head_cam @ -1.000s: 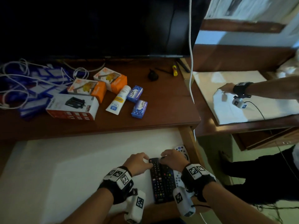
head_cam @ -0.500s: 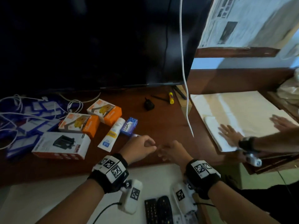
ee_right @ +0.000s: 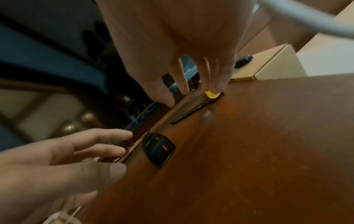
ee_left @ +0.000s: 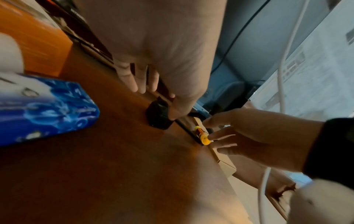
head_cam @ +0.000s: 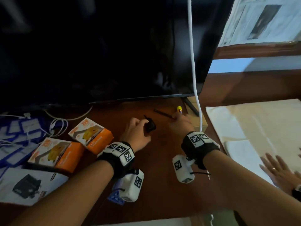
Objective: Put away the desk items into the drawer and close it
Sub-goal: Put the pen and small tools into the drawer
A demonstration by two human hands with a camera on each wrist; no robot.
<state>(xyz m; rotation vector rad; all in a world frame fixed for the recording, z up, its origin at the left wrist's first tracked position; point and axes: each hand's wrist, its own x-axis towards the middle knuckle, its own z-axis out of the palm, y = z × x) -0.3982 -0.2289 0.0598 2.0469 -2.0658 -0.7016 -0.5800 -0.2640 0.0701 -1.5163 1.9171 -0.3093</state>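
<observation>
A small black key fob [head_cam: 150, 126] lies on the brown desk [head_cam: 162, 160] in front of the TV. My left hand [head_cam: 141, 128] reaches it with spread fingers; the thumb [ee_left: 173, 110] is right beside the fob [ee_left: 159, 116], and no grip shows. A yellow-capped glue stick [head_cam: 179, 109] and a thin black pen [head_cam: 162, 113] lie further right. My right hand [head_cam: 176, 117] hovers over them with fingers pointing down, fingertips [ee_right: 218, 87] touching the yellow cap [ee_right: 212, 94]. A white strip of the open drawer [head_cam: 146, 222] shows at the bottom edge.
Two orange boxes [head_cam: 92, 136] [head_cam: 57, 154], a white box [head_cam: 29, 185] and a blue soap box [ee_left: 44, 112] lie at left. The TV [head_cam: 114, 46] looms behind, and a white cable [head_cam: 194, 79] hangs by my right hand. Another person's hand [head_cam: 280, 170] rests on white paper [head_cam: 252, 124] at right.
Both hands left the remotes in the drawer and moved up and back across the desk, the left to the fob, the right to the glue stick. The head view tilted up.
</observation>
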